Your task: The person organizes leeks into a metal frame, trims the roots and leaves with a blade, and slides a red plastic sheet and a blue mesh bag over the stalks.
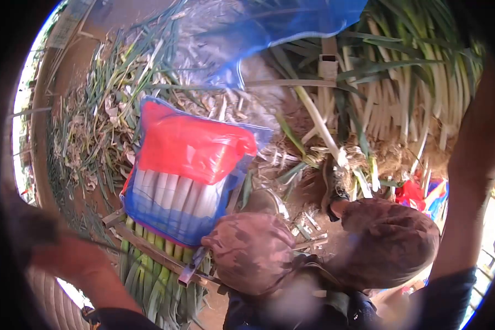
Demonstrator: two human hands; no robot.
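A clear bag with a blue edge and red print point(195, 146) holds several white leek stalks, lying tilted on a metal frame point(148, 250). Green leek leaves point(159, 275) hang below it. At the far left is my left hand point(36, 228), dark and blurred, its fingers too unclear to read, left of the bag. My right forearm reaches up along the right edge, beside the pile of leeks point(407, 88); the hand itself is lost past the dark rim of the view. A loose leek point(319, 124) slants down near the middle.
Blue plastic sheeting point(291, 19) spreads across the top. Cut leaves and peelings point(107, 121) litter the ground at left. My knees in camouflage cloth point(253, 250) are at the lower middle, with a shoe point(335, 190) beyond. Red and blue packaging point(412, 195) lies at right.
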